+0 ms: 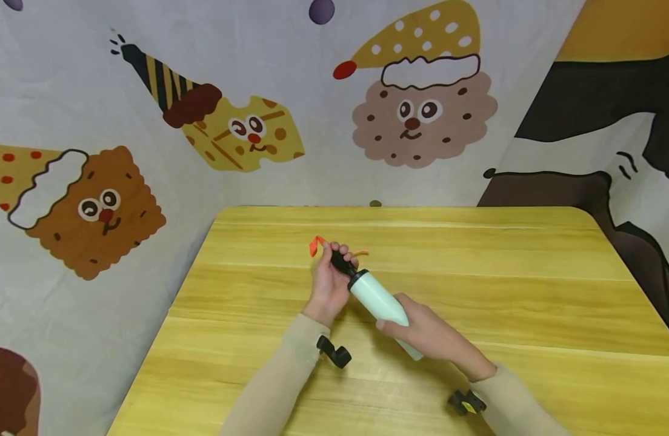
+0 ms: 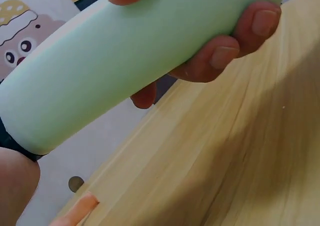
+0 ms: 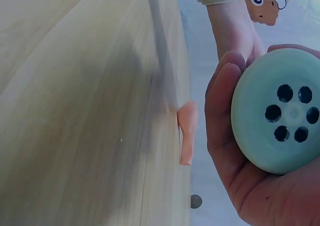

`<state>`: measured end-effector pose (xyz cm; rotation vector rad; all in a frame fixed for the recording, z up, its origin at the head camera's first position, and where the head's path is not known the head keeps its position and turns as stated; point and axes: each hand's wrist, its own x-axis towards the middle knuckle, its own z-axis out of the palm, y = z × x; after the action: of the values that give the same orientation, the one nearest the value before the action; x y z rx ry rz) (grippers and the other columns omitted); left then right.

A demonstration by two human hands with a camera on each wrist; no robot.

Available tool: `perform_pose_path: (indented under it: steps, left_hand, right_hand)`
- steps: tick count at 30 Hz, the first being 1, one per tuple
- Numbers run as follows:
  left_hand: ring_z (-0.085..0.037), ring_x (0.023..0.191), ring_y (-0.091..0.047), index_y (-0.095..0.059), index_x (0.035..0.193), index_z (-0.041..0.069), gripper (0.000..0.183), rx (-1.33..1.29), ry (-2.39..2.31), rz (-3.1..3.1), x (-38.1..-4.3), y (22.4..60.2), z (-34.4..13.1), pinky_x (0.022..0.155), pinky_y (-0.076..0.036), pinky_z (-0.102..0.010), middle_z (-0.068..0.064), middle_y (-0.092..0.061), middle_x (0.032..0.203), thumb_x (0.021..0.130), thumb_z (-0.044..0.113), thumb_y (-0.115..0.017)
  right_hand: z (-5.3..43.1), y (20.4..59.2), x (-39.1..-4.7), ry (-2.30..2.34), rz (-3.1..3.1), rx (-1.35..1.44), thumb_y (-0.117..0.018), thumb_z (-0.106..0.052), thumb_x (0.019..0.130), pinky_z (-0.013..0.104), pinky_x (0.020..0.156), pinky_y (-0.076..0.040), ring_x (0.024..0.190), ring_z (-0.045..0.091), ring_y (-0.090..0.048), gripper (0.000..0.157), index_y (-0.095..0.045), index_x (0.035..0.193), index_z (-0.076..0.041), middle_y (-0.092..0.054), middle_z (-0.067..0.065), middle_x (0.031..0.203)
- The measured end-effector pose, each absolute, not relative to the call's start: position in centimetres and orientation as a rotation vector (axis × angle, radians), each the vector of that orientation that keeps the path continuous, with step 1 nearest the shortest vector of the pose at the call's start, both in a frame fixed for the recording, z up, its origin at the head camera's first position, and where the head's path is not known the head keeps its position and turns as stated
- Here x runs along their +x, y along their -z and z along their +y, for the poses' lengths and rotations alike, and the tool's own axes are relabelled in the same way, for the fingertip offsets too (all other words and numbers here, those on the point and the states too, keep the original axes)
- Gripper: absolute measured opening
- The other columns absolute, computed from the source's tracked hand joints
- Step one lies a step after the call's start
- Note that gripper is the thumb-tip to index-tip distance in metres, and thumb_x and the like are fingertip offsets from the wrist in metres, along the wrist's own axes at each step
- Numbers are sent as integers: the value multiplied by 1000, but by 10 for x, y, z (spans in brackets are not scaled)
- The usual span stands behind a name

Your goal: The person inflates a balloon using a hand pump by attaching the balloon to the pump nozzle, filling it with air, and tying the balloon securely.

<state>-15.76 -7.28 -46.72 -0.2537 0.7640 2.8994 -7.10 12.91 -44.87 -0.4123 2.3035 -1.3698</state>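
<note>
A mint-green hand balloon pump (image 1: 379, 298) with a black nozzle end (image 1: 342, 263) is held slantwise above the table. My left hand (image 1: 330, 281) grips the black end, its fingers curled round it. A red-orange balloon (image 1: 315, 245) sticks out at the left fingertips; how it sits on the nozzle is hidden. My right hand (image 1: 426, 330) wraps round the green body, and its fingers (image 2: 220, 58) show beneath the pump in the left wrist view. The pump's round base, with several holes, faces the right wrist camera. Beyond the left hand, a peach balloon (image 3: 187, 131) lies flat on the table.
The wood-grain table (image 1: 231, 315) spreads under both hands, its far edge meeting a white cloth backdrop (image 1: 258, 54) printed with cartoon biscuits. Black camera mounts (image 1: 334, 352) sit on both wrists.
</note>
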Motion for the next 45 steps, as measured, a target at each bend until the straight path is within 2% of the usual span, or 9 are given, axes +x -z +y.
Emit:
perform_pose_path:
  steps: [3, 10, 17, 26, 33, 37, 45]
  left_hand:
    - [-11, 73, -52, -50, 92, 14, 35, -278, -2917, 804, -159, 467, -73, 71, -48, -22, 2, -53, 85, 113, 38, -36]
    - [-9, 60, -43, -45, 93, 12, 33, -375, -2950, 1172, -164, 465, -70, 57, -40, -20, 0, -48, 79, 115, 34, -33]
    - [-8, 58, -41, -45, 91, 11, 33, -457, -3021, 1233, -179, 461, -84, 52, -37, -18, 0, -47, 76, 115, 30, -33]
    - [-9, 56, -41, -44, 92, 11, 32, -554, -3077, 1235, -192, 457, -104, 51, -36, -20, 0, -46, 74, 115, 31, -34]
    - [-9, 56, -42, -47, 98, 9, 29, -641, -3135, 1093, -202, 455, -122, 50, -37, -19, 0, -48, 76, 114, 30, -37]
    - [-11, 63, -44, -51, 100, 10, 28, -666, -3130, 839, -202, 459, -136, 54, -39, -20, 1, -51, 80, 113, 31, -38]
    - [-16, 73, -48, -45, 98, 12, 34, -440, -3083, 556, -193, 460, -139, 64, -43, -25, -2, -50, 84, 114, 38, -31]
  right_hand:
    - [127, 448, -72, 1374, 2307, -420, -69, -39, 99, 35, 54, -56, 70, 23, -66, 65, -47, 137, 8, -65, 10, 89]
    - [122, 449, -72, 1353, 2338, -427, -69, -40, 99, 35, 54, -56, 71, 19, -65, 65, -48, 138, 7, -65, 8, 90]
    - [126, 448, -64, 1307, 2354, -417, -70, -40, 99, 34, 53, -55, 68, 18, -64, 65, -49, 138, 7, -65, 8, 88]
    - [132, 448, -57, 1260, 2359, -448, -67, -44, 100, 34, 53, -55, 66, 17, -63, 65, -49, 139, 4, -65, 3, 85]
    - [142, 446, -46, 1241, 2361, -462, -67, -45, 100, 32, 56, -53, 69, 16, -62, 67, -48, 143, 2, -65, 5, 93]
    - [151, 449, -38, 1228, 2339, -475, -67, -42, 101, 31, 58, -52, 71, 15, -61, 66, -46, 144, 3, -65, 6, 95]
    - [153, 454, -38, 1257, 2330, -489, -67, -41, 101, 31, 56, -53, 69, 14, -61, 65, -45, 143, 4, -64, 5, 92]
